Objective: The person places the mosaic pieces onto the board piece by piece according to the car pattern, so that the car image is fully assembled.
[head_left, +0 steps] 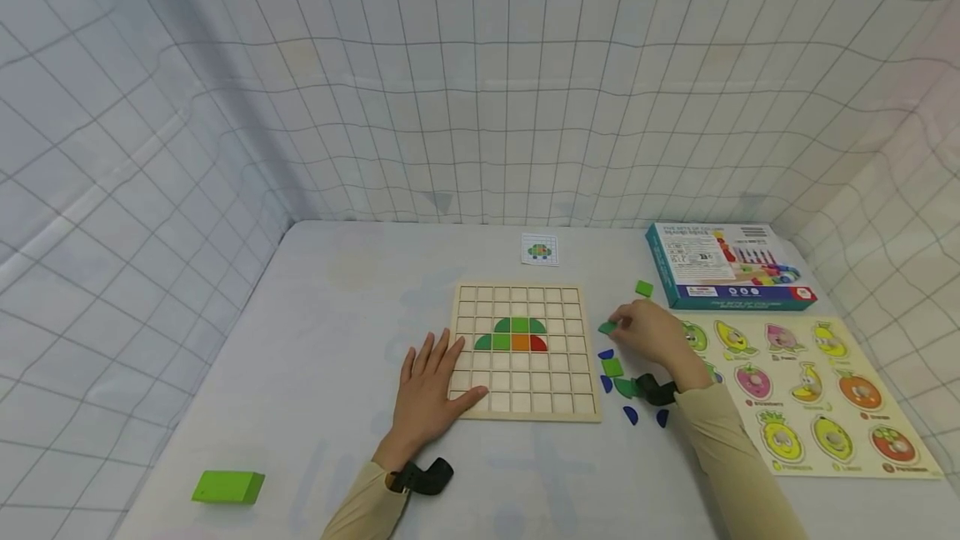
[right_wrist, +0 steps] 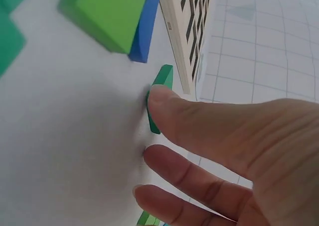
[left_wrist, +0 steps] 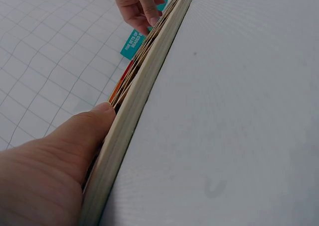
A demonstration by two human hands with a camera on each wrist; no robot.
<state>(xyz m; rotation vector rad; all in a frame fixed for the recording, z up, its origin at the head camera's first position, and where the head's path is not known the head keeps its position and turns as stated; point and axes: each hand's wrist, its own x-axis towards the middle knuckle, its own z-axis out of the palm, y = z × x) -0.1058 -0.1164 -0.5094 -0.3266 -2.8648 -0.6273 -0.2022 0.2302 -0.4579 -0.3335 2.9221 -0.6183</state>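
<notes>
Your left hand [head_left: 431,394] lies flat on the lower left corner of the wooden grid board [head_left: 525,348], fingers straight and spread, holding nothing; from the left wrist camera your thumb [left_wrist: 87,131] presses along the board's edge. Your right hand [head_left: 654,338] sits just right of the board, its fingertips pinching a small green tile [head_left: 607,327] at the table surface; the right wrist view shows that tile [right_wrist: 158,94] standing on edge under your forefinger [right_wrist: 164,104], near the board's side and not touching it. On the board, green pieces, one orange square [head_left: 520,342] and a red quarter-round [head_left: 538,343] form a domed figure in the middle rows. Loose pieces lie between the board and your right wrist: a green square [head_left: 612,367], several blue curved bits [head_left: 606,354], and another green tile [head_left: 643,288] farther back beside the blue box [head_left: 723,265]. A small pattern card [head_left: 539,249] rests beyond the board's far edge. A fruit peg puzzle [head_left: 817,390] lies to the right, partly under your right forearm. A green block [head_left: 227,487] sits well apart near the table's front left. Grid-lined fabric walls [head_left: 300,90] surround the table [head_left: 322,307].
</notes>
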